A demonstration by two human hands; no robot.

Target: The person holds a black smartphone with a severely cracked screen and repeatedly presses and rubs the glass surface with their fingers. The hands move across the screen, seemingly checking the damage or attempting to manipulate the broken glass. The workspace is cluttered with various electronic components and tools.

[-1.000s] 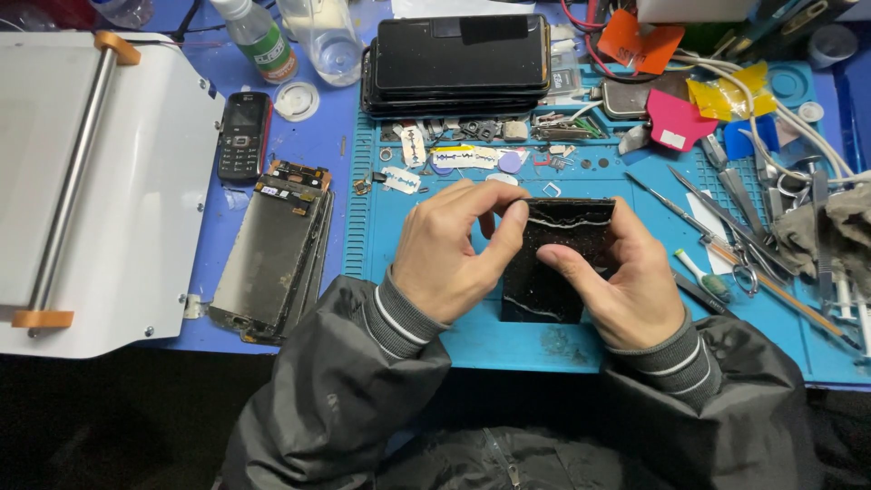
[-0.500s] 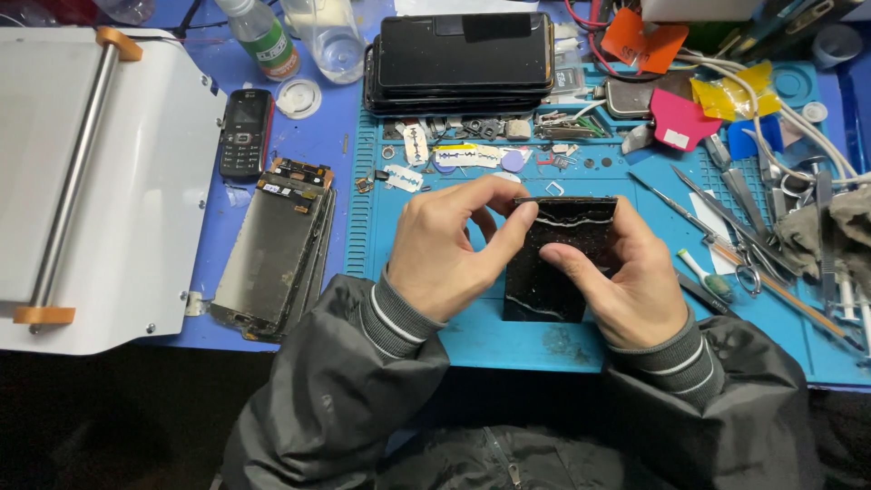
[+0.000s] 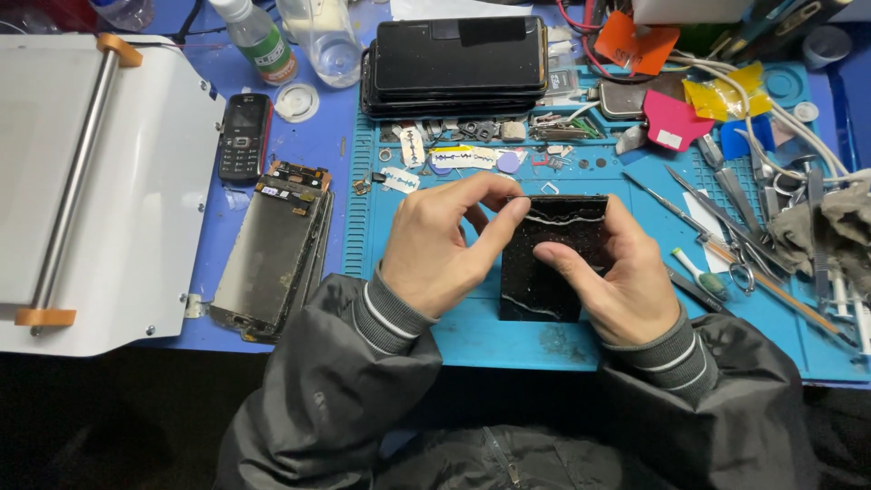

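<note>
At the centre of the blue work mat [image 3: 508, 340], a cracked black phone panel [image 3: 544, 272] sits pinched between both hands: left hand [image 3: 440, 249] closed on its top-left corner, right hand [image 3: 617, 272] clamped along the right edge, thumb across the glass. Stacked phones [image 3: 458, 63] lie at twelve o'clock, tweezers [image 3: 717, 222] at three. Judging by the cracks, gentle, even pressure with fingertips off the fracture lines looks wisest.

Both forearms come up from the bottom edge in dark grey sleeves with striped cuffs, and they meet near the middle. The left hand [image 3: 440, 249] shows its back, the fingers curled, the thumb and forefinger stretched to the right and pinched together. The right hand [image 3: 617, 277] also shows its back; its thumb points left and its fingers are bent inward.
</note>
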